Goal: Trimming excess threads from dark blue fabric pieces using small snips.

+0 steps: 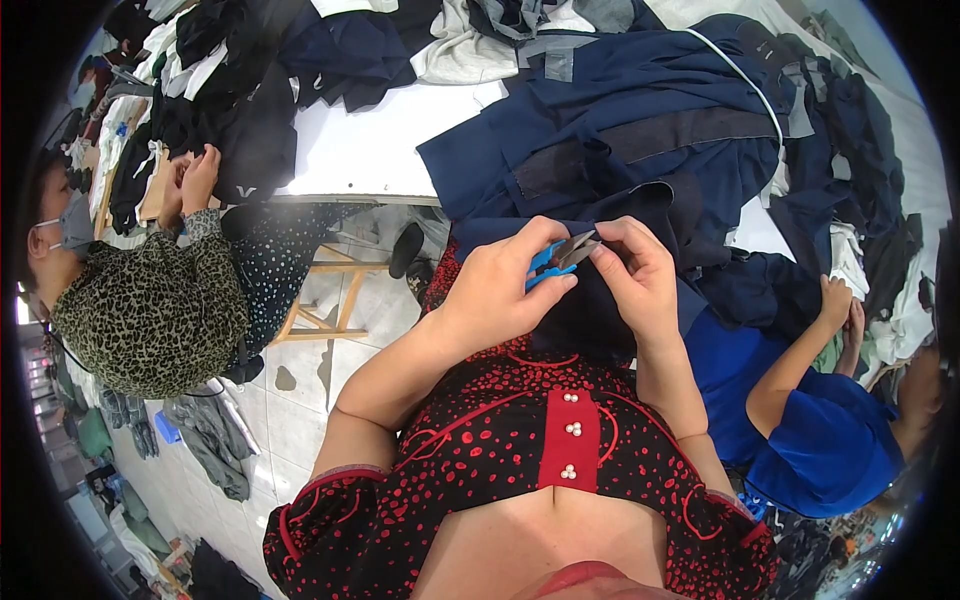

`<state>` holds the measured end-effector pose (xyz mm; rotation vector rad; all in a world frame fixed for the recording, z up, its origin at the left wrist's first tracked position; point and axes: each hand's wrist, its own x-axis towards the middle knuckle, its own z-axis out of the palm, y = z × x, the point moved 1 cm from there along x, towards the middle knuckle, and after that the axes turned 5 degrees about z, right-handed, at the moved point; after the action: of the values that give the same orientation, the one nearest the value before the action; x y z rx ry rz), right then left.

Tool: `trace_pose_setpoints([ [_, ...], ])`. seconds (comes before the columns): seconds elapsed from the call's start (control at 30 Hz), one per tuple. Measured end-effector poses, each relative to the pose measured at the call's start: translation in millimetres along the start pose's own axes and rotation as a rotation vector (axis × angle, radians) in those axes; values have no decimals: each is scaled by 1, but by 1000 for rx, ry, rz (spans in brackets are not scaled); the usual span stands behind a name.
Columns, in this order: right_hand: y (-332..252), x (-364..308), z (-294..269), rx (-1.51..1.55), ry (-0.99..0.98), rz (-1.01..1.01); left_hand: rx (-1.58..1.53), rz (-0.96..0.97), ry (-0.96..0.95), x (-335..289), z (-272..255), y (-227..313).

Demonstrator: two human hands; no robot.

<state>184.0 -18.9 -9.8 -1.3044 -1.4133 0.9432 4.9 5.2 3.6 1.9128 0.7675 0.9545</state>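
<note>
A white table (350, 150) shows a bare patch ahead and to the left; its front edge runs rightward until a heap of navy garments (610, 130) covers it and spills over. Tiled floor (385, 310) lies open to the left of the left forearm, reaching to a wooden stool (330, 290) and a co-worker in animal print (150, 310). Room is tighter on the right, where a co-worker in blue (820, 430) sits near the right forearm.

Both elbows are bent, bringing the hands together above dark cloth (590, 315), in front of the chest. The left hand (510, 280) grasps blue-handled snips (556, 262), blades angled up and rightward. The right hand (635, 265) is at the blade tips, its thumb and forefinger curled close together; whether they pinch anything cannot be told. The snips are between the two hands.
</note>
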Motion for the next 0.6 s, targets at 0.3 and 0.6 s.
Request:
trace_pose_setpoints([
  [0.3,-1,1,-1,-13,10,10,156,-32,-38,-1,-2,2],
  [0.6,-1,-1,0,-5,23,1,213,-45,-57,-1,-3,4],
])
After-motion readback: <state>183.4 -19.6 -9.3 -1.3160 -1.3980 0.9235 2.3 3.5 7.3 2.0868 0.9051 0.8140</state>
